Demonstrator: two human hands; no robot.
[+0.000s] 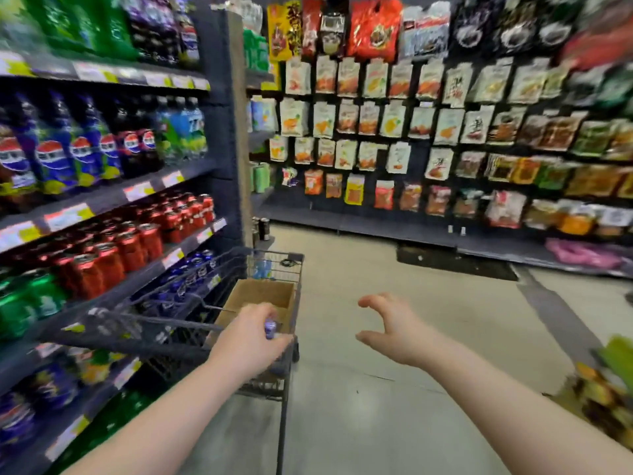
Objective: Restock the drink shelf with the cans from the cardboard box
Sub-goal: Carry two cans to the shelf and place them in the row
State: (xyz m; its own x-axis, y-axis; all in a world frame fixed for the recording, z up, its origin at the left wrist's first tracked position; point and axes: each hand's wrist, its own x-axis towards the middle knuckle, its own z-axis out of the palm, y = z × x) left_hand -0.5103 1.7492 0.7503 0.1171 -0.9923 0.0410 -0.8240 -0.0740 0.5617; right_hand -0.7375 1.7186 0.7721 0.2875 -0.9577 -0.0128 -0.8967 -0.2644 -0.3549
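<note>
Head cam: your left hand was clenched on a blue can, held over the cardboard box sitting in the cart beside the drink shelf. Right hand hung free w/ fingers spread, gripping nothing, well apart from the cart. Frame's blurry, so can't tell what's left in the box. Can prob. stiff, light-ish, slick; grab round the mid-body, not the rim.
</note>
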